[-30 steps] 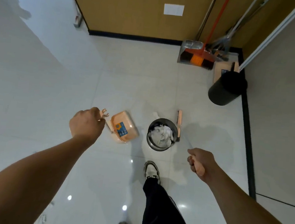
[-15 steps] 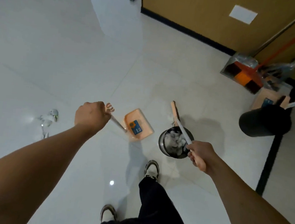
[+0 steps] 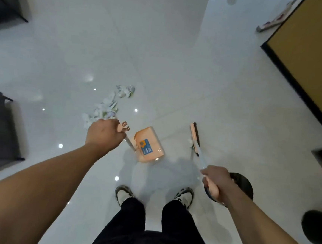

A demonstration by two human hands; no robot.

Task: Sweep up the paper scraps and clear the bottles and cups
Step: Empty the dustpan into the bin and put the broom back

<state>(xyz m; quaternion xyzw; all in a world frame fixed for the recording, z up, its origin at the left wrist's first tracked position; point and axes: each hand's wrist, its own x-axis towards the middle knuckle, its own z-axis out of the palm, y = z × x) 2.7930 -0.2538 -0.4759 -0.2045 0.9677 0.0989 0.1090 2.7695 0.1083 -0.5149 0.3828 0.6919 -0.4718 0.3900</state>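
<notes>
1. While both tools are carried, left hand (image 3: 104, 134) is clamped on the dustpan handle; peach dustpan (image 3: 148, 144) hangs just right of and below that hand, its pan near the floor (image 3: 180, 65).
2. Right hand (image 3: 217, 182) is clamped on the broom handle; broom head (image 3: 194, 137) sits ahead of it, low by the floor, contact unclear.
3. Paper scraps (image 3: 109, 105) lie in a loose trail just beyond the left hand, well left of the broom head.
4. Small bin (image 3: 242, 184) is partly hidden right behind the right hand.
5. Risk: broom swept too hard on glossy tile would scatter light scraps past the pan.
6. Risk: pan lip held off the floor would let scraps slide under.
7. Risk: right arm swinging back could knock the bin.
8. No bottles or cups visible.
</notes>
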